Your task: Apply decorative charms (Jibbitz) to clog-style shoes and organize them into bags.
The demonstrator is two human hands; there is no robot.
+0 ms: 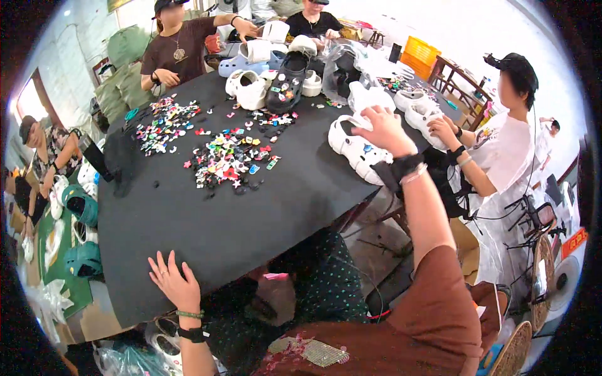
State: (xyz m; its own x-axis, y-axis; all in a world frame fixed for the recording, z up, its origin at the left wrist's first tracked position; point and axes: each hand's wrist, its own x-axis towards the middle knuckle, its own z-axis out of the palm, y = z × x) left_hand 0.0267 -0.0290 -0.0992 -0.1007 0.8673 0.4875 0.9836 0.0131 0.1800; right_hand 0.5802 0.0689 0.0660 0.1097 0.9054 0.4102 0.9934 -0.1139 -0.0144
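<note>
While the left hand (172, 282) lies flat, fingers spread, on the near table (188, 219) edge, the right hand (384, 130) grips a white clog (354, 149); best held steady.

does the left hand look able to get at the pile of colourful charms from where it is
Probably yes: the left hand lies flat on the near edge of the black table, and only bare tabletop lies between it and the charm pile, though it is a long stretch.

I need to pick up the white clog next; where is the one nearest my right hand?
In the head view the white clog lies at the black table's right edge, under your right hand, right of the charm pile.
</note>
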